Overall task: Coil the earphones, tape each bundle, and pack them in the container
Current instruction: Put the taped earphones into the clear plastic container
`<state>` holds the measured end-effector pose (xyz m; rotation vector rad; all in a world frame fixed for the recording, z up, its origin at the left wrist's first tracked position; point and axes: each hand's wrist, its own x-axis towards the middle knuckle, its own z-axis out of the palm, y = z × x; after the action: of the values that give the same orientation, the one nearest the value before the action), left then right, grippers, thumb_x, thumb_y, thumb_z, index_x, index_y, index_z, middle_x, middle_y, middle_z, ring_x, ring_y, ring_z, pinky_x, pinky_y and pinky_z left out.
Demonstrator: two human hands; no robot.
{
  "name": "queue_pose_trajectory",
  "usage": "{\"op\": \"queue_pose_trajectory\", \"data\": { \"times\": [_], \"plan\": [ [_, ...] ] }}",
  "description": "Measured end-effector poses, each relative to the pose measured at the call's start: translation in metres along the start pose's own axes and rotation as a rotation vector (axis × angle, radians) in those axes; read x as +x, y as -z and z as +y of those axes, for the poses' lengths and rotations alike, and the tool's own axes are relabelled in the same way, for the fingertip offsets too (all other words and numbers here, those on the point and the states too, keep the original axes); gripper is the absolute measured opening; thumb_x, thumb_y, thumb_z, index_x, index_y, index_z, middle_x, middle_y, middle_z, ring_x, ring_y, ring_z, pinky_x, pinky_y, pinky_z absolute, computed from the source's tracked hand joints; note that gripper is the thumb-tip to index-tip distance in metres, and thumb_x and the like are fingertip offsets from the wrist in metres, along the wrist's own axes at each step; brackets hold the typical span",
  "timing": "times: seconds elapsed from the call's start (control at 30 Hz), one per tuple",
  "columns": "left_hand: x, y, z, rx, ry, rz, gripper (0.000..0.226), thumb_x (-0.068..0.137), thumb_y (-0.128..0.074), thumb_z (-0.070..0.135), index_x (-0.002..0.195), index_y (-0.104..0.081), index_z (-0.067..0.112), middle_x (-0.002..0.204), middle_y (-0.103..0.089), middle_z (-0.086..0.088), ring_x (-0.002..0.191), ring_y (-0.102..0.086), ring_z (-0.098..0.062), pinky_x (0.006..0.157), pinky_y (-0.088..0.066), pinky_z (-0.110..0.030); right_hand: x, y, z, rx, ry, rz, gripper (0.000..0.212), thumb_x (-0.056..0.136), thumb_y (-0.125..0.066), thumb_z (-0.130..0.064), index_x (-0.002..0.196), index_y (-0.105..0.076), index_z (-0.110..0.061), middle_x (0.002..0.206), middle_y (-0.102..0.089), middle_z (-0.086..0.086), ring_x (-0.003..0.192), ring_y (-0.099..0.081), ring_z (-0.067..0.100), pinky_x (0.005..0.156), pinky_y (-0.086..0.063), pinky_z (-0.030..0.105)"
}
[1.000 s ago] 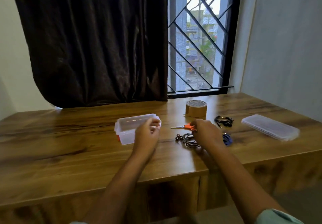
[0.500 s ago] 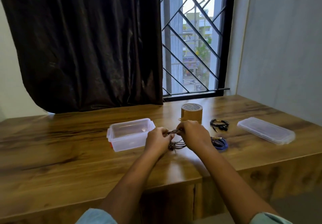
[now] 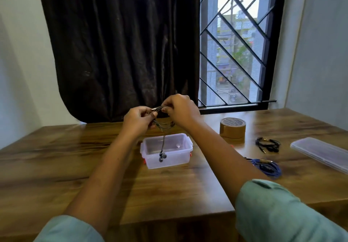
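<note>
Earphones [image 3: 163, 126] pinched by left hand [image 3: 138, 120] and right hand [image 3: 180, 109], held above container [image 3: 150, 163]; earbuds [image 3: 162, 157] dangled. Loops best kept even, tail wound in before taping.

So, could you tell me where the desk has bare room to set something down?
Bare desk left of the container, and along the near edge before it. Crowded to the right: tape roll, black earphones, blue earphones, lid.

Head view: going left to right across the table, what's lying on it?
Container → tape roll → black earphones → lid. Blue earphones lie nearer, overlapping the tape roll and the black earphones sideways, so I leave them unplaced.
</note>
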<state>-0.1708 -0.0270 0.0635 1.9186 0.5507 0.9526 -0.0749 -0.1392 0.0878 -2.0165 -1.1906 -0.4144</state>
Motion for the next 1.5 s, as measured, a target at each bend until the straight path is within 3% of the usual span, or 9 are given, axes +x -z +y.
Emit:
{"op": "queue_pose_trajectory", "data": {
  "times": [0.27, 0.4, 0.53, 0.67, 0.8, 0.93, 1.17, 1.33, 1.5],
  "plan": [
    [0.021, 0.000, -0.002, 0.032, -0.031, 0.065, 0.011, 0.091, -0.061, 0.018, 0.099, -0.066, 0.015, 0.081, -0.066, 0.000, 0.070, -0.064, -0.009, 0.048, -0.047, -0.009, 0.027, -0.017, 0.004, 0.054, -0.038, 0.036, 0.012, 0.090, -0.061, -0.022, 0.098, -0.071, -0.024, 0.092, -0.068, -0.002, 0.080, -0.062, 0.015, 0.063, -0.050, 0.027],
    [0.017, -0.019, -0.018, 0.092, 0.065, -0.048, 0.015, 0.089, -0.062, 0.013, 0.102, -0.065, 0.006, 0.084, -0.065, -0.007, 0.064, -0.061, -0.010, 0.046, -0.048, -0.010, 0.021, -0.027, 0.023, -0.028, -0.121, -0.095, 0.013, 0.089, -0.061, -0.020, 0.096, -0.071, -0.025, 0.094, -0.068, 0.000, 0.081, -0.063, 0.018, 0.063, -0.049, 0.028],
    [0.008, -0.040, -0.037, 0.138, 0.240, -0.233, 0.020, 0.086, -0.064, 0.003, 0.105, -0.059, 0.004, 0.085, -0.066, -0.015, 0.064, -0.060, -0.019, 0.068, -0.056, -0.033, 0.003, -0.041, 0.050, -0.133, -0.190, -0.246, 0.017, 0.088, -0.056, -0.011, 0.091, -0.065, -0.025, 0.101, -0.066, 0.004, 0.084, -0.061, 0.022, 0.066, -0.049, 0.029],
    [0.004, -0.054, -0.044, 0.237, 0.254, -0.295, 0.027, 0.086, -0.066, 0.008, 0.111, -0.057, 0.008, 0.097, -0.066, -0.012, 0.071, -0.063, -0.016, 0.063, -0.055, -0.026, -0.010, -0.047, 0.068, -0.246, -0.200, -0.274, 0.012, 0.086, -0.064, -0.015, 0.096, -0.062, -0.022, 0.100, -0.063, 0.004, 0.082, -0.056, 0.022, 0.068, -0.046, 0.030],
    [0.003, -0.053, -0.042, 0.519, 0.245, -0.478, 0.035, 0.080, -0.072, 0.029, 0.108, -0.062, 0.010, 0.104, -0.066, -0.009, 0.096, -0.063, -0.023, 0.088, -0.054, -0.040, -0.015, -0.052, 0.068, -0.346, -0.105, -0.287, 0.012, 0.086, -0.060, -0.012, 0.095, -0.063, -0.020, 0.097, -0.066, 0.004, 0.088, -0.061, 0.026, 0.066, -0.045, 0.030],
    [0.004, -0.051, -0.034, 0.771, 0.259, -0.591, 0.042, 0.084, -0.067, 0.028, 0.121, -0.058, 0.011, 0.118, -0.060, -0.008, 0.107, -0.057, -0.024, 0.096, -0.048, -0.039, -0.019, -0.056, 0.064, -0.347, -0.059, -0.332, 0.013, 0.086, -0.059, -0.006, 0.095, -0.063, -0.014, 0.094, -0.065, 0.006, 0.080, -0.057, 0.024, 0.062, -0.041, 0.027],
    [0.011, -0.045, -0.015, 0.634, 0.483, -0.739, 0.037, 0.096, -0.047, 0.034, 0.124, -0.052, 0.011, 0.102, -0.061, -0.008, 0.081, -0.056, -0.016, 0.066, -0.047, -0.026, -0.016, -0.052, 0.064, -0.334, -0.005, -0.476, 0.019, 0.088, -0.056, -0.004, 0.100, -0.069, -0.011, 0.098, -0.066, 0.007, 0.078, -0.057, 0.019, 0.068, -0.044, 0.026],
    [0.008, -0.047, -0.009, 0.746, 0.481, -0.907, 0.075, 0.080, -0.057, 0.064, 0.142, -0.032, 0.029, 0.133, -0.050, -0.010, 0.114, -0.051, -0.024, 0.091, -0.045, -0.036, -0.010, -0.048, 0.065, -0.308, -0.018, -0.559, 0.025, 0.088, -0.060, -0.004, 0.109, -0.068, -0.014, 0.109, -0.064, 0.004, 0.097, -0.062, 0.020, 0.087, -0.052, 0.029],
    [-0.002, -0.055, -0.002, 0.860, 0.405, -0.935, 0.069, 0.084, -0.061, 0.050, 0.143, -0.031, 0.030, 0.141, -0.040, -0.009, 0.127, -0.041, -0.029, 0.087, -0.038, -0.035, -0.013, -0.039, 0.065, -0.190, -0.012, -0.563, 0.018, 0.089, -0.058, -0.005, 0.095, -0.072, -0.015, 0.098, -0.065, -0.002, 0.090, -0.059, 0.014, 0.086, -0.051, 0.028]
  ]
}}
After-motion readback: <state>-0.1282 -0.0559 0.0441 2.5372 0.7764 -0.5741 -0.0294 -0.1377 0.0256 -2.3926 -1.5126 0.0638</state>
